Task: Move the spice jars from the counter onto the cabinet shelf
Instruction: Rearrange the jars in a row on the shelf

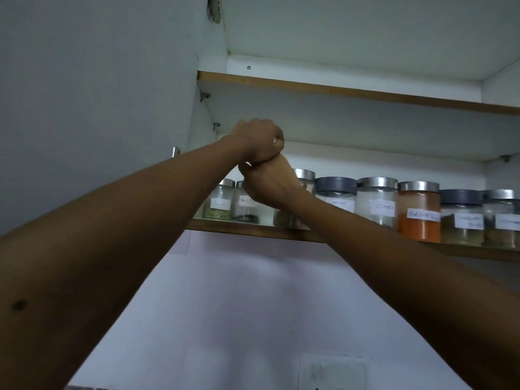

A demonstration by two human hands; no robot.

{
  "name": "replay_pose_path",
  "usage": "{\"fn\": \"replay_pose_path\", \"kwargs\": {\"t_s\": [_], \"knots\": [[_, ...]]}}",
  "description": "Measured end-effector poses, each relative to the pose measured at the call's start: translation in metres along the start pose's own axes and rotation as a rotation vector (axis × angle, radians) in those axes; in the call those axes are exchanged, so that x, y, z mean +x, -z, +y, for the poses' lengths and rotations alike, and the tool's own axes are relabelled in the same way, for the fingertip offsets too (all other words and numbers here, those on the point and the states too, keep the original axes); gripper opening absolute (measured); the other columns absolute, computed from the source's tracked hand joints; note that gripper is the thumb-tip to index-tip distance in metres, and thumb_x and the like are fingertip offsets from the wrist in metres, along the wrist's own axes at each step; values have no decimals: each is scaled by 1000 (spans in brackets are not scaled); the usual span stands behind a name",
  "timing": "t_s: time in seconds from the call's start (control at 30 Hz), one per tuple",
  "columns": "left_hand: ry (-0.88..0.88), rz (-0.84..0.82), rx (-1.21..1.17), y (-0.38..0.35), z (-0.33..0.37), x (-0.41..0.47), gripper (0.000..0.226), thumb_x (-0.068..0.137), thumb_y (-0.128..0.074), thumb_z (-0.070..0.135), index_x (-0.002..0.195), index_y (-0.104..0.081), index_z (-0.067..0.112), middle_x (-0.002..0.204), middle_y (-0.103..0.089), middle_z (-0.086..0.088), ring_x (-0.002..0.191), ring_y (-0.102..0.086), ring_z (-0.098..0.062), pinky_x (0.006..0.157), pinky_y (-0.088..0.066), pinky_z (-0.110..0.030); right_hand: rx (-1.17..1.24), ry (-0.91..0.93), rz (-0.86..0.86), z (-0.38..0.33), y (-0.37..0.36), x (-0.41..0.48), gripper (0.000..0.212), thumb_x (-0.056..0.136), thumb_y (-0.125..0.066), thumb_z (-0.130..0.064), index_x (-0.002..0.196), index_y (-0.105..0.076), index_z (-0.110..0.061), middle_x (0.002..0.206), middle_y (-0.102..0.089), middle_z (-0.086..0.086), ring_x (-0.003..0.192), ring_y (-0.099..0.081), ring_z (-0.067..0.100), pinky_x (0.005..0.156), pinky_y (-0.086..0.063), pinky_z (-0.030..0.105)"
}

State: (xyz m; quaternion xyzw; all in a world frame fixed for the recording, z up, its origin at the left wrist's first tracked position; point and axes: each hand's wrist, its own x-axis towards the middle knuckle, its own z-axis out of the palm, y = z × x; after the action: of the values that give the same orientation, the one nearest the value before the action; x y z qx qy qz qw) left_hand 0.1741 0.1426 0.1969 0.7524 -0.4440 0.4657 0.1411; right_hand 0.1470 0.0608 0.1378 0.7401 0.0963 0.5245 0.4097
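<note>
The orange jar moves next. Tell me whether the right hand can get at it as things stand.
Probably yes. The orange jar stands at the shelf front with nothing before it, a few jars from the right hand. Neighbouring jars crowd both sides, though.

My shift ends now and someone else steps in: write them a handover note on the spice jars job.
Left hand: raised, fingers curled, touching the right hand from above; whether it holds anything is hidden.
Right hand: in front of a silver-lidded jar on the lower shelf; its grip is not visible.
Done: at least eight jars stand in a row on that shelf, among them the orange powder jar.
Left: the counter is out of view, so check it for remaining jars.
</note>
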Motion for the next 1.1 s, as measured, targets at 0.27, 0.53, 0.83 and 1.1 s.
{"fn": "replay_pose_path", "kwargs": {"t_s": [0.27, 0.53, 0.83, 1.1], "knots": [[-59, -29, -104, -24, 19, -30, 49, 98, -40, 42, 141, -37, 19, 142, -48, -3, 126, -47, -22, 99, -38, -39, -107, -150, -107, 53, 22, -76, 21, 75, -58, -13, 92, -61, -2, 82, -61, 16, 72, -54, 30, 62, -36, 36], [-38, -254, -14, -44, 41, -24, 82, 79, -64, 57, 143, -29, 20, 142, -45, -4, 125, -46, -28, 99, -34, -40, 208, -468, -528, 107, 24, -121, 72, 75, -65, -42, 132, -35, -9, 120, -53, 10, 109, -52, 26, 109, -15, 45], [-37, -214, 48, -56, 42, -26, 102, 61, -83, 47, 141, -26, 19, 137, -46, -7, 122, -45, -29, 103, -30, -41, 172, -352, -684, 115, 28, -109, 72, 60, -82, -37, 113, -43, -11, 108, -56, 5, 103, -55, 24, 112, -13, 44], [-60, -147, 26, -67, 36, -24, 102, 57, -86, 46, 137, -29, 19, 130, -51, -8, 110, -51, -28, 87, -40, -36, 146, -350, -662, 115, 24, -106, 78, 54, -86, -40, 111, -41, -12, 112, -55, 8, 107, -45, 27, 75, -32, 31]]}}
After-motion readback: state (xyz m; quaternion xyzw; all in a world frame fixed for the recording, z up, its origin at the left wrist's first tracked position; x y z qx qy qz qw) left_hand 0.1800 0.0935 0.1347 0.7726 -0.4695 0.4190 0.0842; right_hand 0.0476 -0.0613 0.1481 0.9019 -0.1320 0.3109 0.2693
